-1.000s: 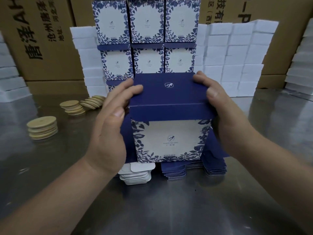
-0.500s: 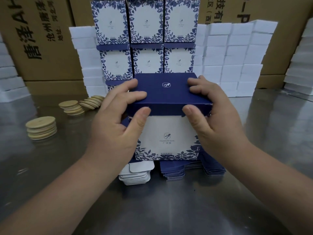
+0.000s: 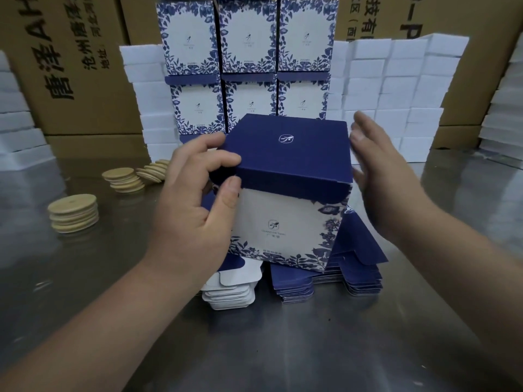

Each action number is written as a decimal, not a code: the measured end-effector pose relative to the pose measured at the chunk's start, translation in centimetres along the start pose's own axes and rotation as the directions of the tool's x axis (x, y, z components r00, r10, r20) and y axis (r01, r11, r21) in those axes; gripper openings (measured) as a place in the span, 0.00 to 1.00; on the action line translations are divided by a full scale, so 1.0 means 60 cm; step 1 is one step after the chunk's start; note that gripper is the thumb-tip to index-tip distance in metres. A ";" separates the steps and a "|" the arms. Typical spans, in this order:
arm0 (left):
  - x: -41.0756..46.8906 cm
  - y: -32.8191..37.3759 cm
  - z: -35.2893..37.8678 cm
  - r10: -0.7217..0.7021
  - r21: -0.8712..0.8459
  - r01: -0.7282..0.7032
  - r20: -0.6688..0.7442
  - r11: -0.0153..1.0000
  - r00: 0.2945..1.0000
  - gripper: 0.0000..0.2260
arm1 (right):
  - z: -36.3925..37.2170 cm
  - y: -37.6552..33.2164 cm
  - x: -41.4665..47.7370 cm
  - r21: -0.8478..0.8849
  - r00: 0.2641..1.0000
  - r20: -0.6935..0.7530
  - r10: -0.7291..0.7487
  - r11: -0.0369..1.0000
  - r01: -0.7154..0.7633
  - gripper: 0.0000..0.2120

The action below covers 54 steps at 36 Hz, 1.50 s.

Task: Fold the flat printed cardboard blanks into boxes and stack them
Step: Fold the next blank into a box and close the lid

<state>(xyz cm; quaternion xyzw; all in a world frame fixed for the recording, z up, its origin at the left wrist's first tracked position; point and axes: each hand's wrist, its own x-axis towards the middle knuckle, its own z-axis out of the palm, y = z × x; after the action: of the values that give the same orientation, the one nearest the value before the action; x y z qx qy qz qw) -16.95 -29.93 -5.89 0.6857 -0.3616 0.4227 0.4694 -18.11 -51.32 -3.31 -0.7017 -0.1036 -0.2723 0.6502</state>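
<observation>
1. The left hand [image 3: 198,210] grips the box [image 3: 291,154] at its upper left corner, with fingers curled over the edge of the dark blue lid and the thumb pressed on the white front face just under the lid's flap
2. The right hand [image 3: 387,190] is open, its fingers straight and blurred, just beside the box's right wall; I cannot tell whether it touches
3. There is one box in hand, at the centre of the frame between the two hands and held above the piles of blanks. It is close to a cube, so it has no real long axis. The flap edge runs left to right and the printed front faces the camera
4. The stack of finished boxes [image 3: 246,38] stands straight behind it, upper centre. It is three columns wide with two rows in full view, making six boxes, and a lower row is mostly hidden. The box looks closed, so the coming move is probably up and away onto that stack. The left hand carries it, with the right near enough to steady it
5. Two dark blue piles of flat blanks [image 3: 356,273] lie under the box, with too many sheets to count, and one pile of white tabbed cards [image 3: 229,290] lies to their left
6. On the bench [image 3: 283,349], three piles of wooden discs [image 3: 73,216] sit at the left, one of them toppled. White foam blocks [image 3: 396,80] flank the stack, with brown cartons [image 3: 70,66] behind
</observation>
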 end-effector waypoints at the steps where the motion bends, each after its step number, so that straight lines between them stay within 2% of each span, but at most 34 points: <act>1: -0.001 0.001 0.000 0.001 -0.001 -0.001 0.008 1.000 1.000 0.09 | -0.001 0.002 0.003 0.032 0.999 0.042 0.032 0.999 -0.033 0.26; 4: 0.000 0.003 -0.002 -0.001 0.007 0.001 0.020 1.000 1.000 0.09 | -0.001 0.004 0.003 0.020 0.995 0.097 0.037 0.999 -0.039 0.29; 7: 0.001 0.006 -0.003 0.012 0.047 -0.012 0.009 0.999 1.000 0.09 | 0.002 -0.001 0.002 0.042 0.999 0.052 -0.015 0.999 0.013 0.20; 9: 0.000 0.006 -0.003 0.010 0.058 -0.009 -0.018 0.998 1.000 0.09 | 0.003 -0.008 0.000 -0.007 0.998 0.040 -0.050 0.999 0.051 0.15; 13: 0.002 0.012 -0.006 0.007 0.105 0.002 -0.085 0.994 0.996 0.08 | 0.005 -0.017 -0.014 -0.133 0.987 -0.013 -0.160 0.979 0.157 0.12; 17: 0.003 0.010 -0.009 0.102 0.220 -0.077 -0.106 0.973 0.989 0.09 | 0.003 -0.018 -0.029 -0.220 0.965 -0.055 -0.258 0.946 0.240 0.08; 20: 0.004 0.017 -0.008 0.064 0.150 -0.050 -0.088 0.987 0.994 0.10 | 0.004 -0.021 -0.038 -0.269 0.942 -0.065 -0.330 0.915 0.302 0.11; 24: 0.004 0.026 -0.010 0.073 0.085 -0.071 -0.023 0.994 0.997 0.11 | 0.009 -0.024 -0.049 -0.299 0.899 -0.084 -0.429 0.872 0.388 0.06; 28: 0.002 0.028 -0.014 0.080 -0.007 -0.079 0.038 0.997 0.996 0.24 | 0.014 -0.026 -0.061 -0.361 0.841 -0.041 -0.539 0.793 0.491 0.07; 31: 0.002 0.026 -0.013 -0.014 -0.046 0.016 0.046 0.999 0.999 0.28 | 0.019 -0.029 -0.068 -0.456 0.761 0.032 -0.648 0.668 0.588 0.12; 34: 0.002 0.027 -0.011 -0.151 -0.139 0.154 0.037 0.978 0.988 0.25 | 0.020 -0.026 -0.073 -0.462 0.700 0.091 -0.709 0.592 0.660 0.13; 38: 0.005 0.024 -0.010 -0.180 -0.270 0.175 0.005 0.947 0.984 0.25 | 0.021 -0.027 -0.080 -0.422 0.687 0.203 -0.698 0.571 0.704 0.14; 42: 0.006 0.023 -0.008 -0.229 -0.275 0.216 -0.016 0.937 0.973 0.11 | 0.021 -0.034 -0.076 -0.416 0.672 0.279 -0.686 0.545 0.728 0.12; 44: 0.007 0.026 -0.006 -0.262 -0.270 0.247 -0.022 0.931 0.965 0.10 | 0.017 -0.038 -0.074 -0.420 0.693 0.301 -0.655 0.562 0.713 0.10; 46: 0.008 0.030 -0.006 -0.293 -0.292 0.280 -0.002 0.914 0.956 0.10 | 0.014 -0.043 -0.072 -0.396 0.741 0.334 -0.582 0.627 0.671 0.11; 50: 0.011 0.029 -0.005 -0.306 -0.346 0.299 0.034 0.889 0.951 0.09 | 0.007 -0.046 -0.069 -0.411 0.780 0.397 -0.484 0.666 0.623 0.21; 52: 0.011 0.027 -0.004 -0.290 -0.298 0.278 0.003 0.913 0.957 0.10 | 0.005 -0.047 -0.068 -0.419 0.775 0.398 -0.492 0.654 0.630 0.21; 54: 0.012 0.025 -0.008 -0.195 -0.147 0.180 -0.096 0.973 0.976 0.11 | 0.008 -0.050 -0.067 -0.412 0.765 0.391 -0.512 0.646 0.643 0.17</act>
<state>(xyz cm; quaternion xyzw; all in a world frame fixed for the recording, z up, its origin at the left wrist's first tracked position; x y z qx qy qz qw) -18.15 -30.02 -4.64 0.6586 -0.2969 0.3877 0.5725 -22.81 -49.62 -2.82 -0.8072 -0.3227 -0.3975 0.2937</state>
